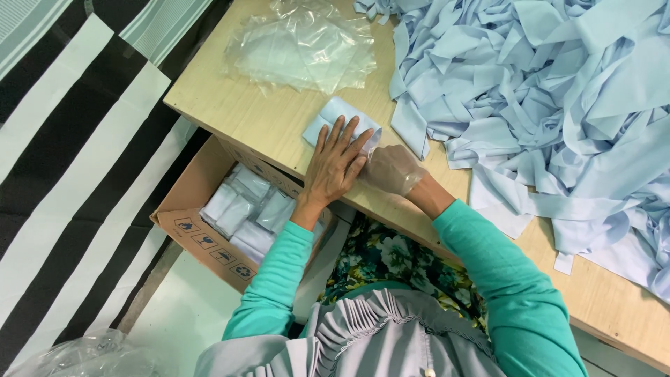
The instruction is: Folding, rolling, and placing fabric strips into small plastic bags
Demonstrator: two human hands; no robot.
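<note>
My left hand (336, 166) lies flat, fingers spread, on a small folded light-blue cloth (333, 116) near the front edge of the wooden table (237, 105). My right hand (392, 169) sits just to its right, inside a clear plastic bag (377, 143) whose mouth meets the folded cloth. Both arms wear teal sleeves. Part of the cloth is hidden under my left hand.
A big heap of light-blue cloth pieces (551, 91) covers the right of the table. A stack of clear plastic bags (303, 45) lies at the back. Below the table's left edge stands an open cardboard box (199, 227) holding several bagged cloths. Black-and-white striped fabric (63, 160) spreads on the left.
</note>
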